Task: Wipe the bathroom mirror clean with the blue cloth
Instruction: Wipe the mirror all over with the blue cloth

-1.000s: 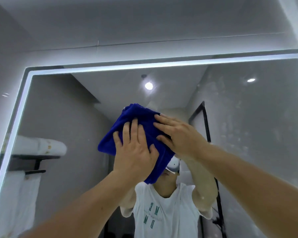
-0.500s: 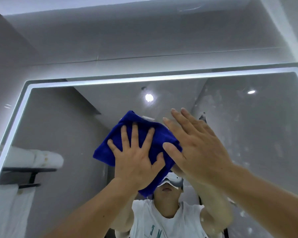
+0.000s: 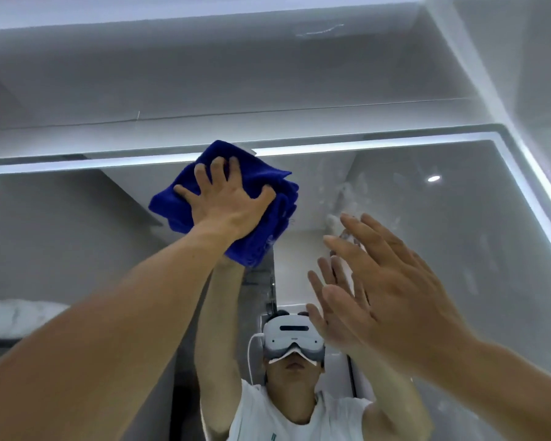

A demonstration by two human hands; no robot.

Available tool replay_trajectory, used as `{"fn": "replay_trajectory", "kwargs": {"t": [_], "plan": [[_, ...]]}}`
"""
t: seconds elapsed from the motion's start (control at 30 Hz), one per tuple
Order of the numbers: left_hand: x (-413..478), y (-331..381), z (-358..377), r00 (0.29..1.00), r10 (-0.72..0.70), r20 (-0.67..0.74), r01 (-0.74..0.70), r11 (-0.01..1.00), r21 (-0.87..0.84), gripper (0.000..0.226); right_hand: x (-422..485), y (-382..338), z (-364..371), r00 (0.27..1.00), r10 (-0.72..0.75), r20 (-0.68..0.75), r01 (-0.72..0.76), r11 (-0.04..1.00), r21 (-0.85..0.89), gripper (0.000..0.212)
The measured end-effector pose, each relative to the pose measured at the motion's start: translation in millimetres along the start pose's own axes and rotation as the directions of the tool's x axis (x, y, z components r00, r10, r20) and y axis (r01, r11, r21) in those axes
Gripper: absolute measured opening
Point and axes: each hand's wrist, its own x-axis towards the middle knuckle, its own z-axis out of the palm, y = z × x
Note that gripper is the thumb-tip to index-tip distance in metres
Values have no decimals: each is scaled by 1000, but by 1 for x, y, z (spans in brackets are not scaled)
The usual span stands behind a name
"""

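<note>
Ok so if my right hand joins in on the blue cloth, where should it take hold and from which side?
Probably the lower right folds of the blue cloth, coming from the right. The left hand presses flat over its middle against the mirror, so that bunched edge stays bare, and it faces the open right hand.

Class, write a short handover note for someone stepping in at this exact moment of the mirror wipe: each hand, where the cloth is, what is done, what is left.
Left hand: fingers spread, pressing the blue cloth flat against the mirror at its lit top edge.
Right hand: open, holds nothing, off the cloth, in front of the glass.
Done: cannot tell how much is already wiped.
Left: pale smudges show right of the cloth; wipe there and over the right side.
</note>
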Motion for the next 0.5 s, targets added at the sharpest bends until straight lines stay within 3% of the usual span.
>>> {"fn": "replay_trajectory", "kwargs": {"t": [0.17, 0.37, 0.5], "plan": [[-40, 10, 14, 978, 202, 51, -205, 977, 54, 92, -9, 5, -5, 998, 35, 44, -37, 998, 57, 58], [-147, -2, 31, 973, 230, 35, -232, 970, 77, 88, -13, -11, -8, 993, 56, 107, -67, 992, 104, 61], [-167, -21, 29, 953, 294, 75, -301, 948, 101, 87, -12, -21, -7, 990, 5, 142, -18, 996, 91, 65]]}}
